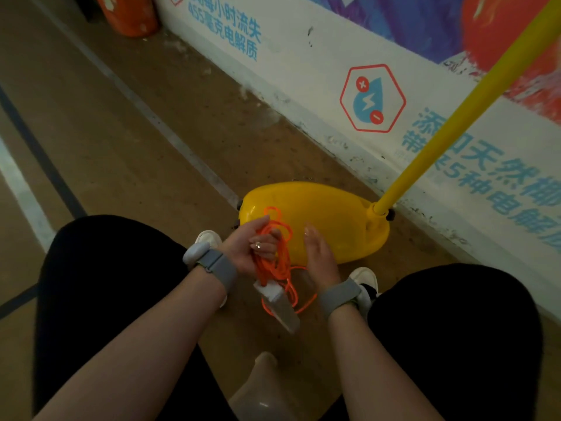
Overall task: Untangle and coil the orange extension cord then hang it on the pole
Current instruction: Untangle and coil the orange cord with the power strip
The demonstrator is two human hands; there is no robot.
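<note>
nearest the camera, the pale seat of a stool (263, 387) shows between two knees in black trousers (115, 299), and both forearms wear grey wrist straps (217, 265). a little further out, a white socket block (280, 305) hangs from the orange extension cord (273, 262), with a few slack loops trailing beside it. the left hand (250, 249) has its fingers curled round the gathered loops of the cord and holds the bundle up off the floor. the right hand (318, 253) is just beside the loops with its fingers straight and its palm turned toward them, gripping nothing. white shoes (362, 276) rest on the brown floor (121, 132). beyond the hands sits a yellow base (328, 208), from which the yellow pole (455, 117) slants up to the right, along a printed wall banner (303, 71).
</note>
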